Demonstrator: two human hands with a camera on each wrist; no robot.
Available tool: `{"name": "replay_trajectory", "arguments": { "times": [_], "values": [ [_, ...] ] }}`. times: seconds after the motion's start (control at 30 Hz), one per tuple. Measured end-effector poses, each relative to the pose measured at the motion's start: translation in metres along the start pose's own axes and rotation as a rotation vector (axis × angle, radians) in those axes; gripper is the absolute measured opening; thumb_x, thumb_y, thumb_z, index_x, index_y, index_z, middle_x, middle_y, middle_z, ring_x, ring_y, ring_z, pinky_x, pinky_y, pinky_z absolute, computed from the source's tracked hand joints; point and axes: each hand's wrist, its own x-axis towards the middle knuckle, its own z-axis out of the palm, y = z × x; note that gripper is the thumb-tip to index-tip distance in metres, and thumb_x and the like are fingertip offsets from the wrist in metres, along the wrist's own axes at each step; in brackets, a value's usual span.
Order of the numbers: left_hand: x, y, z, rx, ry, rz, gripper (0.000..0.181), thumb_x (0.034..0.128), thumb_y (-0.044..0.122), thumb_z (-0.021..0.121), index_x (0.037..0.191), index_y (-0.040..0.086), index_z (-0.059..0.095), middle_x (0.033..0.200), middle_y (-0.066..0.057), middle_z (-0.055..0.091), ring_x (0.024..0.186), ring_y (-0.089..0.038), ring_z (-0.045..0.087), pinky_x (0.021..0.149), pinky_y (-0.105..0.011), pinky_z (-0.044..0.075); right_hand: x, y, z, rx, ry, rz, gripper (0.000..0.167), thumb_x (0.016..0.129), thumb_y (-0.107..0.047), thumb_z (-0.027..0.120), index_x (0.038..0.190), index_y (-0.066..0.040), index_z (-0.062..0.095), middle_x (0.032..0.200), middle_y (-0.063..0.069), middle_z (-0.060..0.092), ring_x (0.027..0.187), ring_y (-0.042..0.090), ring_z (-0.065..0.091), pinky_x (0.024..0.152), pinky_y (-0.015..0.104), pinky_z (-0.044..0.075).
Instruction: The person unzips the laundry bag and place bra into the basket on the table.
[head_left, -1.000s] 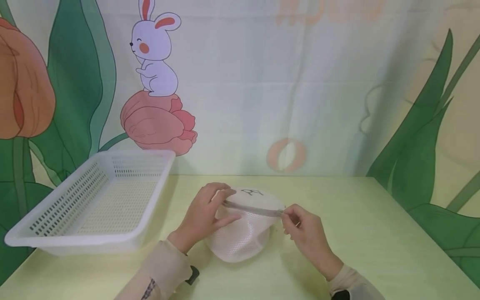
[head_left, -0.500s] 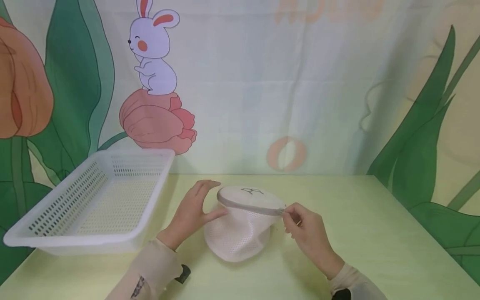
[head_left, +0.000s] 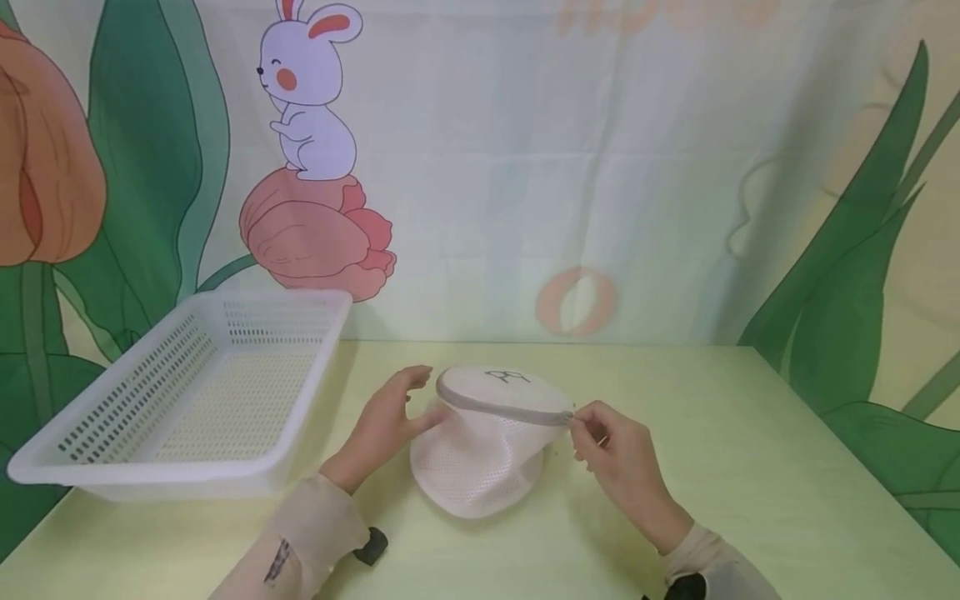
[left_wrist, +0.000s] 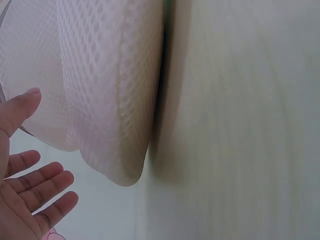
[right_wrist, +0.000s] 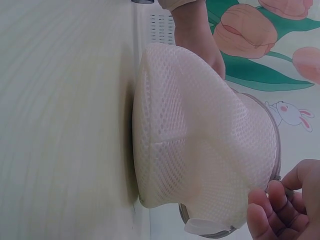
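A white mesh laundry bag (head_left: 476, 475) stands on the table, its soft side creased and sagging. On its tilted round lid (head_left: 472, 383) is a dark line drawing, and a grey zipper (head_left: 510, 412) runs round the rim. My right hand (head_left: 626, 458) pinches the zipper end at the lid's right edge; the right wrist view shows thumb and fingertips meeting there, hiding most of the pull. Left of the bag is my left hand (head_left: 378, 425), fingers spread and thumb near the mesh. In the left wrist view that hand (left_wrist: 30, 195) holds nothing.
A white perforated plastic basket (head_left: 300, 417) stands at the left of the pale yellow-green table (head_left: 750, 500). Behind the table hangs a printed curtain (head_left: 465, 208) with a rabbit and tulips.
My left hand has come off the lid's left edge and moved left, its fingers opening. My right hand keeps its pinch at the zipper end. The bag has hardly moved.
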Motion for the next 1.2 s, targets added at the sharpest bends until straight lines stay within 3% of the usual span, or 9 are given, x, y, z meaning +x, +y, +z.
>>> {"name": "replay_trajectory", "arguments": {
  "times": [0.17, 0.3, 0.57, 0.8, 1.2],
  "values": [
    [0.003, -0.004, 0.006, -0.09, -0.048, -0.106, 0.064, 0.0836, 0.023, 0.074, 0.136, -0.001, 0.046, 0.136, -0.018, 0.055, 0.123, -0.033, 0.055, 0.098, -0.045, 0.049, 0.0, 0.0, 0.0, 0.001, -0.002, 0.002, 0.007, 0.089, -0.004, 0.06, 0.083, -0.005, 0.063, 0.062, 0.001, 0.059, 0.052, 0.001, 0.052, 0.046, 0.021, 0.048],
    [0.004, -0.006, 0.01, -0.144, -0.054, -0.142, 0.063, 0.085, 0.022, 0.073, 0.137, 0.001, 0.045, 0.132, -0.018, 0.058, 0.12, -0.032, 0.057, 0.098, -0.044, 0.049, 0.0, 0.0, 0.001, -0.002, -0.006, 0.019, 0.006, 0.089, -0.004, 0.06, 0.084, -0.005, 0.063, 0.063, 0.001, 0.06, 0.052, 0.002, 0.053, 0.046, 0.021, 0.049],
    [0.004, -0.008, 0.015, -0.213, -0.052, -0.083, 0.064, 0.0867, 0.023, 0.071, 0.141, 0.01, 0.041, 0.129, -0.017, 0.061, 0.12, -0.032, 0.057, 0.098, -0.048, 0.047, -0.001, 0.0, 0.0, -0.02, -0.017, 0.025, 0.007, 0.091, -0.005, 0.059, 0.085, -0.006, 0.063, 0.064, 0.002, 0.06, 0.053, 0.002, 0.054, 0.048, 0.02, 0.049],
    [0.004, -0.005, 0.016, -0.193, -0.013, -0.027, 0.057, 0.0881, 0.02, 0.069, 0.138, 0.011, 0.045, 0.121, -0.016, 0.065, 0.112, -0.03, 0.061, 0.092, -0.047, 0.05, 0.0, 0.003, -0.002, -0.036, -0.014, 0.019, 0.007, 0.092, -0.008, 0.059, 0.086, -0.007, 0.063, 0.066, 0.001, 0.061, 0.055, 0.001, 0.054, 0.049, 0.019, 0.049],
    [0.001, -0.001, 0.013, -0.177, 0.019, -0.01, 0.053, 0.0873, 0.017, 0.07, 0.135, 0.012, 0.048, 0.108, -0.012, 0.068, 0.103, -0.026, 0.062, 0.087, -0.046, 0.051, 0.001, 0.005, 0.0, -0.032, -0.011, 0.036, 0.008, 0.093, -0.009, 0.059, 0.086, -0.006, 0.063, 0.066, 0.002, 0.061, 0.054, 0.002, 0.053, 0.049, 0.019, 0.049]
  ]
}}
